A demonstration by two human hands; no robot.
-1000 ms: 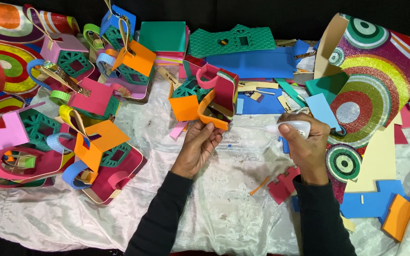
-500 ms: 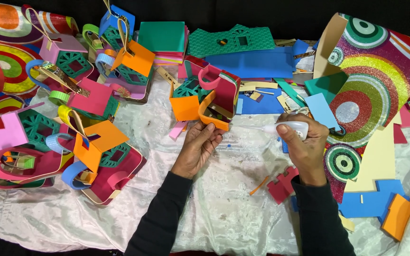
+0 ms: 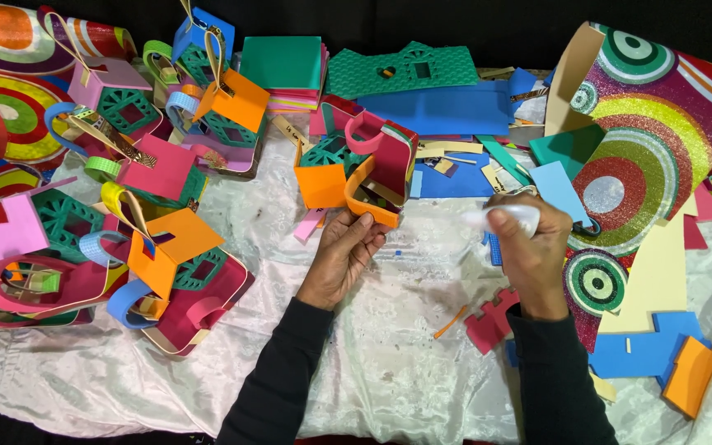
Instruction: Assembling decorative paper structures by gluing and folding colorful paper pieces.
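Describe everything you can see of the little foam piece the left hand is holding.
The foam basket is a small open box of bent craft foam: an orange strip forms its near wall, red-maroon panels its right side, and a pink loop handle arches over the top. It sits tilted, resting on the white cloth, touching a flat orange square at its left. The left hand grips its orange lower edge with the fingertips.

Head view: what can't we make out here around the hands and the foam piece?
- White bottle in the right hand: fingers cover most of it; its nozzle and contents cannot be told.
- Orange foam strip at the left hand: its far end is lost behind the red and pink piece.
- Glitter sheet: cut off by the right edge.
- Small scraps on the white cloth: too small to identify.
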